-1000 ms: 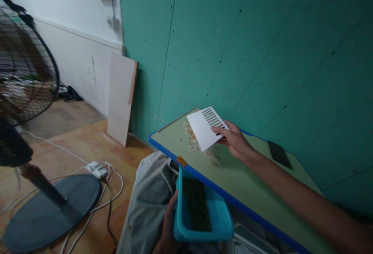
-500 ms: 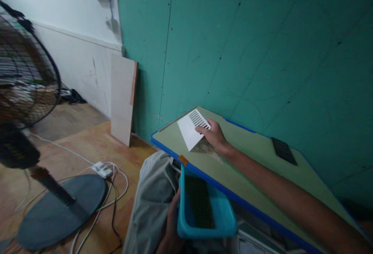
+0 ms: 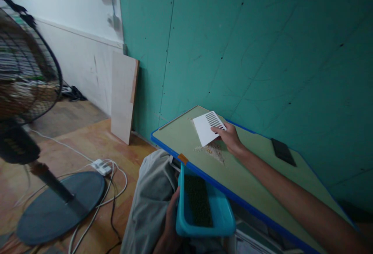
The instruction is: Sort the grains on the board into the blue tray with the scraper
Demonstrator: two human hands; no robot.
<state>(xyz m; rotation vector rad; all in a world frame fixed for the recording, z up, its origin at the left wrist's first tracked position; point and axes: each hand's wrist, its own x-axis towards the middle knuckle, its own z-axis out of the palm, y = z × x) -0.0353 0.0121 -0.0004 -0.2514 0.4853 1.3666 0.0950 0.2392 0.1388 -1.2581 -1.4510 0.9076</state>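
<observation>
Left hand (image 3: pixel 170 223) gripped the near-left wall of a blue tray (image 3: pixel 225 223), held below the table (image 3: pixel 250 178) edge; dark green grains (image 3: pixel 198 203) lay inside. On the tabletop, right hand (image 3: pixel 232 139) pinched a white slotted scraper (image 3: pixel 206 129), tilted, lower edge at a small pale grain pile (image 3: pixel 215 151). Dark phone (image 3: pixel 282 151) lay farther right, by the wall.

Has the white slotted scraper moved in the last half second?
Yes. The white slotted scraper in the right hand pulled back from the orange tape, toward the green wall.
</observation>
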